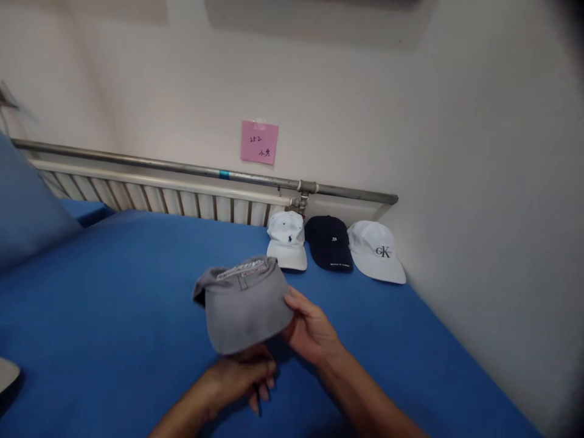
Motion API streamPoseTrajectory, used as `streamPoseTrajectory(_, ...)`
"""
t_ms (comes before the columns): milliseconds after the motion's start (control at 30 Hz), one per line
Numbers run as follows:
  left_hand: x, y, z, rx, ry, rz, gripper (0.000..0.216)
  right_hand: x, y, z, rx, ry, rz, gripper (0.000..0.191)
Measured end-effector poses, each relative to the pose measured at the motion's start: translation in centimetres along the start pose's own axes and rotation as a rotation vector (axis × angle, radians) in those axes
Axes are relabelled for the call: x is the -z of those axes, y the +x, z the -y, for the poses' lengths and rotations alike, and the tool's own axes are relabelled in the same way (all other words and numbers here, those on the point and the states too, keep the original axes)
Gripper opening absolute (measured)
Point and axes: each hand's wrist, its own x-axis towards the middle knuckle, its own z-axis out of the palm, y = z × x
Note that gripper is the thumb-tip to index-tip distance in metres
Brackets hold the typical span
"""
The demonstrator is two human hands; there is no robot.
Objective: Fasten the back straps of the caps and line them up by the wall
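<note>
A grey baseball cap with lettering on its front is held above the blue bed surface, its brim tilted toward me. My right hand grips the right edge of the brim, thumb on top and fingers underneath. Just below the brim is my left hand; the brim hides part of it. Its visible fingers hang loosely apart, with nothing seen between them. Against the wall, a white cap with a small dark emblem, a black cap and a white cap with CK lettering sit in a row.
A blue sheet covers the bed. Behind it run a radiator and a metal pipe. A pink note is taped to the wall. A blue pillow leans at left; a pale rounded edge shows at lower left.
</note>
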Motion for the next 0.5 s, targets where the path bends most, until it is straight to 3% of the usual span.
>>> streamPoseTrajectory(233, -0.3, 1.8, 1.1, 0.002, 0.107, -0.015, 0.034, -3.0, 12.0, 2.8, 0.200, -0.038, 0.012, 0.022)
streamPoseTrajectory(367, 0.2, 2.2, 1.8, -0.057, 0.159, -0.019, 0.029, -1.5, 17.1, 1.3, 0.213, 0.001, -0.114, 0.018)
streamPoseTrajectory(500, 0.1, 2.1, 1.0, -0.050, 0.170, 0.000, 0.029, 1.2, 19.3, -1.3, 0.196, 0.043, -0.236, 0.019)
